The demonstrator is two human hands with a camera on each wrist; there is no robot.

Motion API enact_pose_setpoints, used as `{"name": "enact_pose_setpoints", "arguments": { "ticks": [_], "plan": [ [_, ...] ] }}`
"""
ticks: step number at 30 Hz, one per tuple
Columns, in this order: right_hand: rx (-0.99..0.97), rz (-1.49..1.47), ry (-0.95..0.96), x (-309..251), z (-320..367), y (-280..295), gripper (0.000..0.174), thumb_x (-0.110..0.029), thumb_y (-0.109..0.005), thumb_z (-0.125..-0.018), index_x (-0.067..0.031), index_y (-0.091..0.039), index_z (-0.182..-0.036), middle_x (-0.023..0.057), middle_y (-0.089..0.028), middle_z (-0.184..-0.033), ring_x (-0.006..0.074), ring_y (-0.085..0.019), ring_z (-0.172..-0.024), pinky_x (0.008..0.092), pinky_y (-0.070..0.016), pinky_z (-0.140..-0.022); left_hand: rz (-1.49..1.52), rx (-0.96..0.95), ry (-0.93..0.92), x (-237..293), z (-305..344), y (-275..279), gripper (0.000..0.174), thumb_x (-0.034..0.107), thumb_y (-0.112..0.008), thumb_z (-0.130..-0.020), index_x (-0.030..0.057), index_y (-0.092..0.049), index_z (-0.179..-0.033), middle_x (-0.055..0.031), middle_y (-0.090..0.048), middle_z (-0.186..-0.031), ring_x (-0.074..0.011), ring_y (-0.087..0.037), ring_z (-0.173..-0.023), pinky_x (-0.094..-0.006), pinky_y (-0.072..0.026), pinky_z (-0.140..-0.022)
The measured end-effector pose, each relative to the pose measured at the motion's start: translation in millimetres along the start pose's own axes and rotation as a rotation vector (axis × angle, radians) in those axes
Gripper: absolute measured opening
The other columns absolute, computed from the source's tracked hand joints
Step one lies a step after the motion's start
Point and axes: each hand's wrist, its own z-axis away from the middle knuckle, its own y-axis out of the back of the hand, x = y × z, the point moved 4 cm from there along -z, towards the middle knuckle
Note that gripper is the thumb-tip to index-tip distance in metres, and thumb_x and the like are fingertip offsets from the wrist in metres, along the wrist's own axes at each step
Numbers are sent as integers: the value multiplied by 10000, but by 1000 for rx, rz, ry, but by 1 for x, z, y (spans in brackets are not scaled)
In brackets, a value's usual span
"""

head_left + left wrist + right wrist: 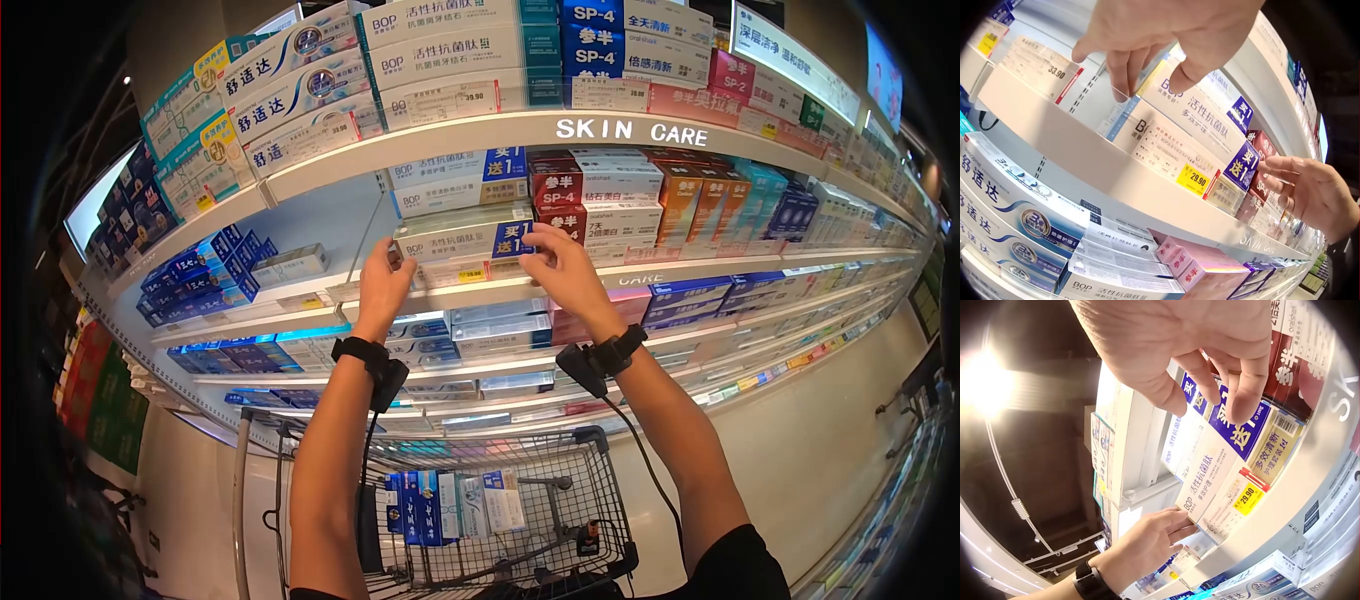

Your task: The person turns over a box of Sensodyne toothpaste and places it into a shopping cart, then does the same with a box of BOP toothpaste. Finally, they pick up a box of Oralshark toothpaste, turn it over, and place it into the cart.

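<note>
A white BOP box with a blue end label lies on the middle shelf, on top of similar boxes. At its left end is my left hand, fingers slightly bent, thumb toward the front. My right hand reaches the blue label at the other end with bent, spread fingers. The left wrist view has my left hand above the left end of the box. In the right wrist view my right hand covers part of the blue label; exact fingertip contact is unclear.
Red SP-4 boxes stand directly right of the BOP stack. The upper shelf edge juts out above. A yellow price tag hangs at the shelf front. Below stands a wire cart holding several toothpaste boxes.
</note>
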Motion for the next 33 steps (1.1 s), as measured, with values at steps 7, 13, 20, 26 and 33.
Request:
{"name": "enact_pose_setpoints", "arguments": {
  "ticks": [7, 13, 20, 26, 33],
  "plan": [
    [-16, 60, 17, -5, 1, 0, 367, -201, -694, -780, 46, -654, -1048, 239, -502, -1320, 208, -671, -797, 305, -519, -771, -6, 89, -65, -10, -1, -3, 472, 167, -610, -801, -74, -541, -1201, -226, -661, -1057, -289, -655, -978, -362, -503, -840],
    [-89, 31, -1, -10, -2, -7, 359, -227, -698, -780, 23, -661, -1034, 244, -506, -1313, 204, -669, -839, 314, -505, -816, 24, 149, -37, -7, 5, 4, 436, 180, -620, -787, -63, -580, -1146, -211, -674, -1020, -289, -658, -963, -356, -497, -849],
    [-125, 18, 3, -6, -9, -33, 374, -239, -696, -784, 18, -654, -1053, 248, -500, -1329, 201, -670, -848, 312, -499, -817, -62, 240, -56, -32, 2, 28, 479, 218, -644, -766, -58, -577, -1151, -209, -675, -1019, -296, -660, -953, -364, -496, -851],
    [-166, -22, -17, -16, -15, -47, 425, -264, -690, -784, 28, -633, -1087, 246, -591, -1197, 238, -657, -906, 341, -500, -818, -120, 236, -39, -38, 2, 48, 519, 223, -654, -758, -56, -563, -1186, -211, -676, -1024, -302, -668, -931, -371, -506, -839],
    [-40, 430, 30, -23, -33, -50, 499, -275, -643, -801, 65, -585, -1162, 248, -643, -1098, 336, -642, -1005, 393, -495, -871, -274, 145, -36, -40, 0, 55, 501, 300, -654, -763, -16, -594, -1147, -183, -699, -968, -313, -654, -963, -424, -362, -983]
  ]
}}
